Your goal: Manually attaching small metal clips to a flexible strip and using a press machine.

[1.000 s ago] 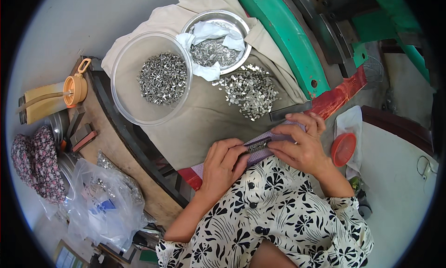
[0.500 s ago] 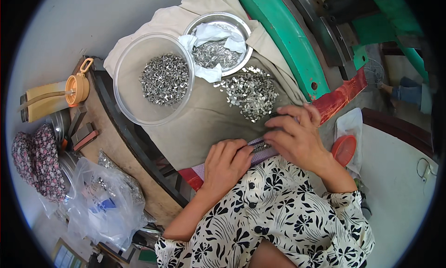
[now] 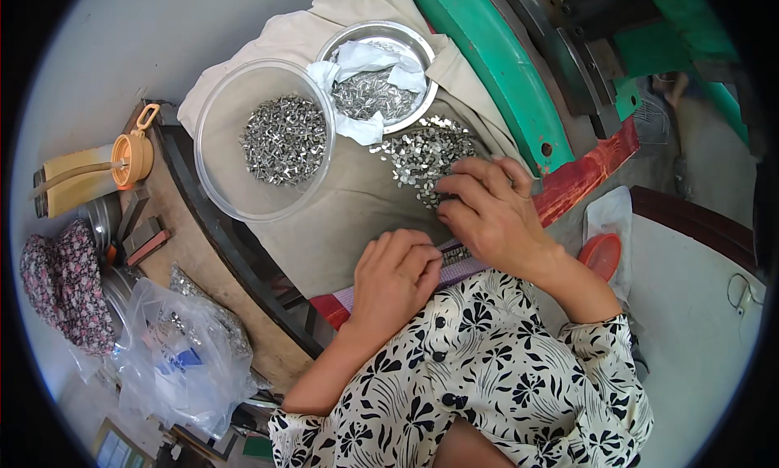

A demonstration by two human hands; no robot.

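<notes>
Head view, looking down over your lap, left to right. Far left, a floral cloth bundle (image 3: 61,293) and a tan bottle with an orange cap (image 3: 93,172) lie at the worktop (image 3: 203,257) edge, with a crumpled clear plastic bag (image 3: 178,354) below them. Next comes a clear round tub (image 3: 264,139) holding small shiny metal pieces, then a steel bowl (image 3: 377,74) with more pieces and white paper. Between bowl and hands, a loose pile of metal pieces (image 3: 422,151) is spread on beige cloth (image 3: 341,216).

Your left hand (image 3: 398,277) is curled closed, knuckles up, pressing on a narrow purple strip (image 3: 454,261) at the worktop's near edge. Your right hand (image 3: 491,212) rests fingers-down on the pile's near edge; whether it pinches a piece cannot be told.

The pieces look tiny, light, hard and slippery, likely sharp-edged; pinch them singly by fingertip. The strip seems stiff enough to hold from its ends.

To the right, a green machine frame (image 3: 495,78) crowds the pile, and a small orange lid (image 3: 602,255) sits beside your right wrist
</notes>
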